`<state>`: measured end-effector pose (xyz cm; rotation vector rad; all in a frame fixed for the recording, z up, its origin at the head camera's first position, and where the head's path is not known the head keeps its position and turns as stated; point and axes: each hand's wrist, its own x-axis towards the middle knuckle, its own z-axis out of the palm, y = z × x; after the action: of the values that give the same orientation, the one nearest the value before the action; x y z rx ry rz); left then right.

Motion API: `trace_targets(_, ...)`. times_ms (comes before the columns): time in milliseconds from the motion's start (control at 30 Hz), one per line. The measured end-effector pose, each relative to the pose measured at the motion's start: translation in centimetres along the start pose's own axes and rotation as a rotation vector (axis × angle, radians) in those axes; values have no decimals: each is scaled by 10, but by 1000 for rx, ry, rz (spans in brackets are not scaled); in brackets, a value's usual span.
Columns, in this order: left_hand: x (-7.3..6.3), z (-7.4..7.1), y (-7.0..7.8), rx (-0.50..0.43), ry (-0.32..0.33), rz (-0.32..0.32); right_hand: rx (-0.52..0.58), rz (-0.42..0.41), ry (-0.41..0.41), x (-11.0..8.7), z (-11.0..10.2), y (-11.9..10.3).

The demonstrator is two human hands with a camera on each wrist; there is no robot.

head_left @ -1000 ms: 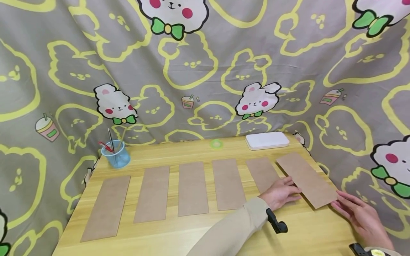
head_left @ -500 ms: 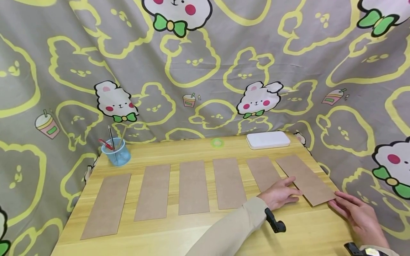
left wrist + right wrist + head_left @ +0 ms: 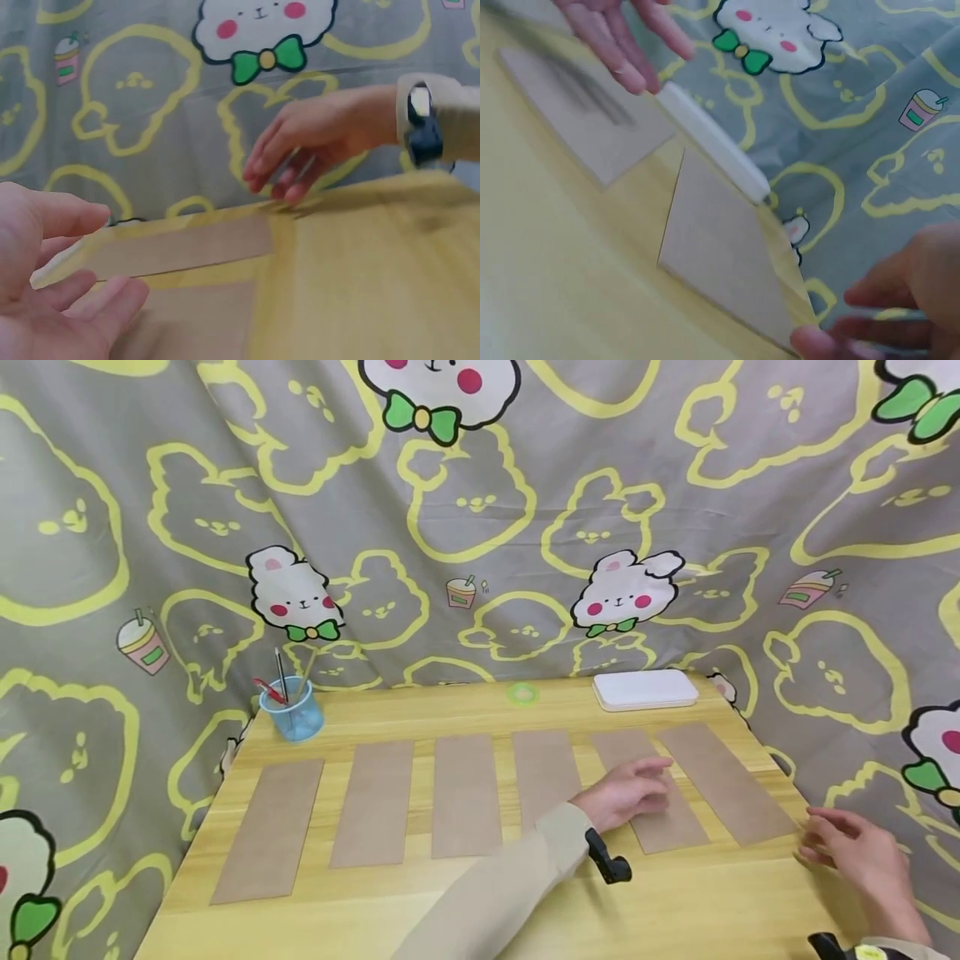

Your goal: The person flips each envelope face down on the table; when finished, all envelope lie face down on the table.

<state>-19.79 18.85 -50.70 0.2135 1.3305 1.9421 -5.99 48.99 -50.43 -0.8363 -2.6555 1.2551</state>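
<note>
Several brown rectangular sheets lie flat in a spaced row across the wooden table. The rightmost sheet slants toward the table's right edge. My left hand hovers over the sheet just left of it, holding nothing, with its fingers loosely bent. In the left wrist view, that same left hand is apart from the sheets. My right hand is beside the near right corner of the rightmost sheet, fingers relaxed and gripping nothing. From the right wrist view, its fingertips are close to that corner; contact cannot be told.
A blue cup with pens stands at the back left. Along the back edge are a green tape roll and a flat white case. Patterned grey curtain encloses the table behind and at the sides.
The rightmost sheet, earlier held at its edges by both hands and slightly raised, now lies flat. Both hands have let go; the left has moved left, over the neighbouring sheet.
</note>
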Motion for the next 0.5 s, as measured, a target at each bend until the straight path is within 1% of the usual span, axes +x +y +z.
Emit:
trace_targets(133,-11,-23,21,124,11,53,179,-120,-78,10,3,-10)
trace_targets(233,-18,-42,34,216,26,86,216,-219,-94,19,11,-19)
trace_targets(333,-25,-63,46,309,80,114,165,-320,-62,29,22,-33)
trace_targets(400,-29,-77,54,380,121,135,122,-364,-34,36,28,-44)
trace_targets(467,-34,-92,61,439,166,163,43,-397,5,41,33,-56)
trace_targets(500,-37,-99,65,470,185,176,4,-400,22,44,36,-62)
